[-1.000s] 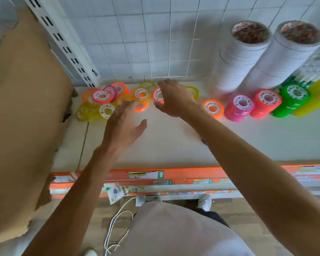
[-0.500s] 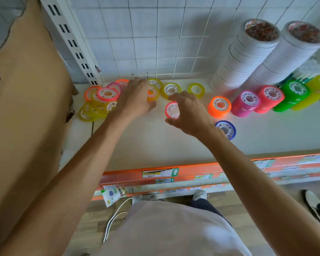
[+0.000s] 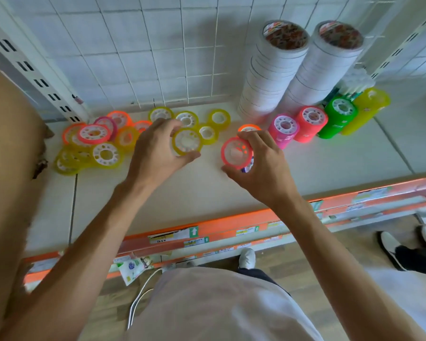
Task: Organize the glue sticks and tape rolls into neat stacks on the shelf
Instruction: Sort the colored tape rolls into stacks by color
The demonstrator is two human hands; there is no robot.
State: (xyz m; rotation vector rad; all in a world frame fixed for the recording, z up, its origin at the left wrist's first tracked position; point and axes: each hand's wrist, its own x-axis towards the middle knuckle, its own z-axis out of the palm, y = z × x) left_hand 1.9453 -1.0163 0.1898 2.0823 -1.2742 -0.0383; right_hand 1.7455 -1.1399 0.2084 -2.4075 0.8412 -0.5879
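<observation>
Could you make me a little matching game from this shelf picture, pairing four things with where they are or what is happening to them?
Things:
1. yellow tape roll
2. pink tape roll
3. white tape stacks
4. green tape stack

States:
A. standing tall against the back wall grid
B. held in the right hand
C. held in the left hand
D. lying in the coloured row, between a red stack and a yellow one

Pairs: 1-C, 2-B, 3-A, 4-D

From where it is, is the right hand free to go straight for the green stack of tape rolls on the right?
Probably not yet. The path along the shelf to the green stack of tape rolls looks open, but the right hand already grips a pink tape roll, so it would likely need to set that down first.
</observation>
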